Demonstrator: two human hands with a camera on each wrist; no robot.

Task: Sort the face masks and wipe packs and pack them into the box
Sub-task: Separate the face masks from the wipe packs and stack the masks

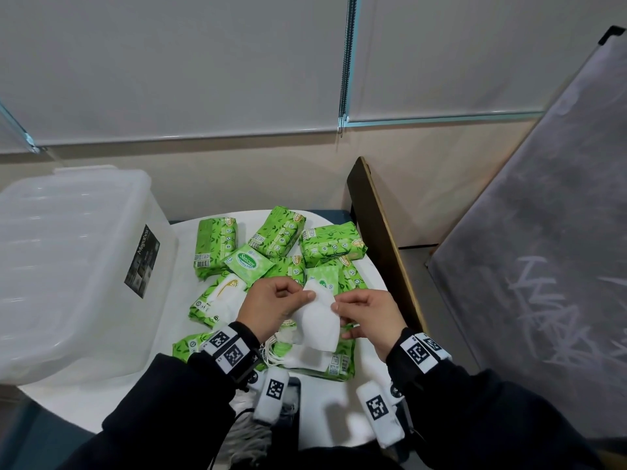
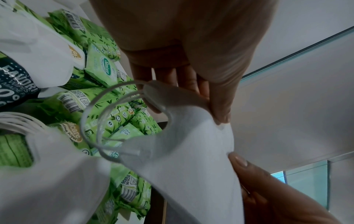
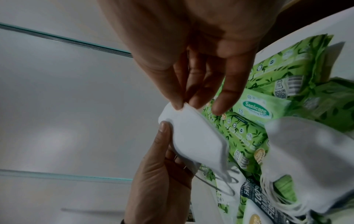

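Both my hands hold one white face mask (image 1: 319,322) above the white table (image 1: 101,401). My left hand (image 1: 305,295) pinches its top left edge, and my right hand (image 1: 339,305) pinches the top right edge. In the left wrist view, my left hand (image 2: 220,119) pinches the mask (image 2: 191,151), whose ear loops (image 2: 99,115) dangle. The right wrist view shows my right hand (image 3: 182,106) pinching the mask (image 3: 193,136). More white masks (image 1: 305,359) lie stacked on a green pack below. Several green wipe packs (image 1: 213,245) cover the table behind. The translucent box (image 1: 68,266) stands at the left.
A dark wooden board (image 1: 380,239) stands upright along the table's right edge. A grey chalk-marked panel (image 1: 543,249) leans further right. A pale wall with roller blinds closes off the back. A small light-green Sanicare pack (image 1: 249,264) lies among the larger packs.
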